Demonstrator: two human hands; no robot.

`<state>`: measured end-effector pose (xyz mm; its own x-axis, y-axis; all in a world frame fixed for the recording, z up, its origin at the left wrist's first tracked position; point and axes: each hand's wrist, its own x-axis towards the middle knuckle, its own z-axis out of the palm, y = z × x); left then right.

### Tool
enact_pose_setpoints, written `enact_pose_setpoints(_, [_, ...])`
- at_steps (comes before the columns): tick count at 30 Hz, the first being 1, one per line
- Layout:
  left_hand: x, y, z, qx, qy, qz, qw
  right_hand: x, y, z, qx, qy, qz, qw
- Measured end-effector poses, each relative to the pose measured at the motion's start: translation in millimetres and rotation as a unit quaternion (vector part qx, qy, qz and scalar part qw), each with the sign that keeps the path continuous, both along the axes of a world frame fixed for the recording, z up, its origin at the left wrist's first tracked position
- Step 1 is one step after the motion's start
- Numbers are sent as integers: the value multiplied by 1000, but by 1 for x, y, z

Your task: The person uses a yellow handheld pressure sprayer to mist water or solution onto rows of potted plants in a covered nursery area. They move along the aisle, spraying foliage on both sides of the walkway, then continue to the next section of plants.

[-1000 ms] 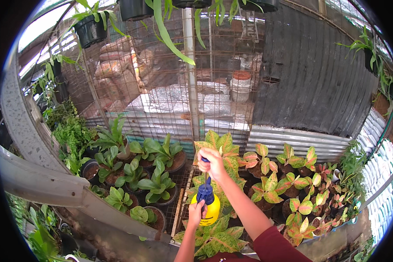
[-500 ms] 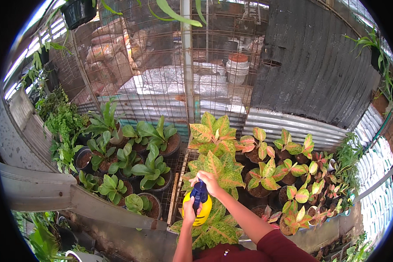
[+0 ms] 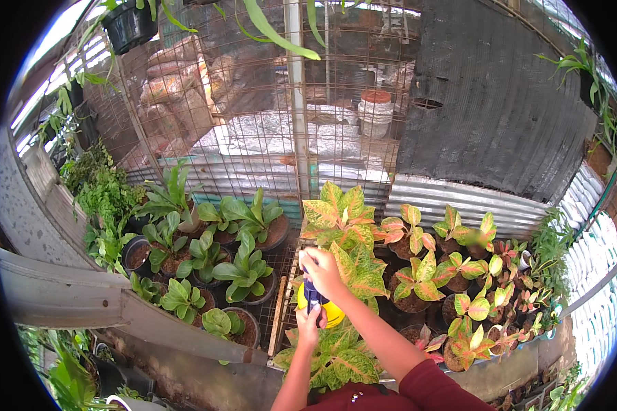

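Head view: both hands hold a yellow spray bottle [image 3: 329,312] with a dark blue nozzle [image 3: 312,296] above potted plants. Right hand [image 3: 320,268] is closed over the top of the nozzle; left hand [image 3: 308,325] grips the bottle from below, fingers wrapped on it. Bottle sits upright just beside a plant with yellow-green and pink leaves [image 3: 343,219]. Green-leaved pots [image 3: 243,270] stand to the left, red-and-yellow ones [image 3: 473,301] to the right. Wire mesh [image 3: 253,103] rises behind.
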<state>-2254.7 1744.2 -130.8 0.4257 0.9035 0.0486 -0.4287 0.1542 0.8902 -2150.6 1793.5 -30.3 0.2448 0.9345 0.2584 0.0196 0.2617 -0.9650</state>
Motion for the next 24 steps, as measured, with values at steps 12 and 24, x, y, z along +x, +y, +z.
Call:
enact_pose_setpoints(12, [-14,-11,2,-15,40,0,999,21,-7,-13,46,204,148,967])
enact_pose_setpoints(24, [-33,-9,-32,-84,92,-11,992,-11,-14,-113,-35,-22,-29,999])
